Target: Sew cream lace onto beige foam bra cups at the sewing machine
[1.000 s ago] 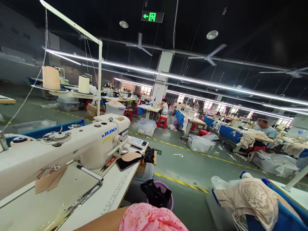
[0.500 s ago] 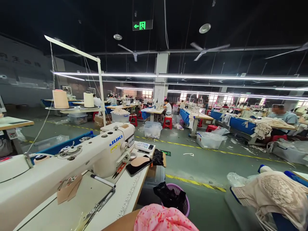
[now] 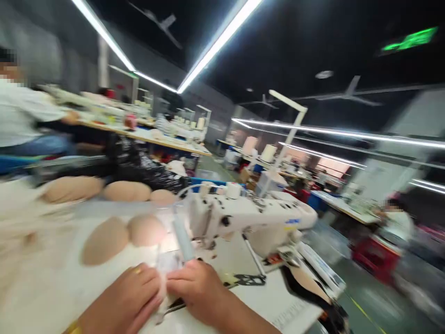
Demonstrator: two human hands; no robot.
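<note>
Nearest, the left hand (image 3: 135,293), with a yellow band at its wrist and a ring on one finger, had its fingers bent and drawn together at the left edge of a pale piece (image 3: 162,284). The right hand (image 3: 200,288) met it from the other side, fingertips pinching the same piece, so that both grips were closed on it. The piece sat between the two sets of fingertips, low over the table (image 3: 292,308) and in front of the sewing machine (image 3: 253,215). It looked whitish, thin and narrow, brightly lit at the top, though motion blur smeared its edges and I could not tell what it was made of. A flat grey-white bar (image 3: 183,236) slanted up from behind the right hand.

Just beyond the left hand lay two smooth, rounded beige cups (image 3: 106,242), touching side by side; a row of similar beige pads (image 3: 127,191) lay behind them. Crumpled cream cloth (image 3: 31,246) spread out at left. To the right, a pen (image 3: 254,256) and a dark phone (image 3: 301,285) lay by the machine.

Farther off were a shiny black bag (image 3: 139,164), a co-worker in white (image 3: 24,113) at left, another person (image 3: 398,222) by a red stool (image 3: 373,260), and a green sign (image 3: 410,40) overhead.
</note>
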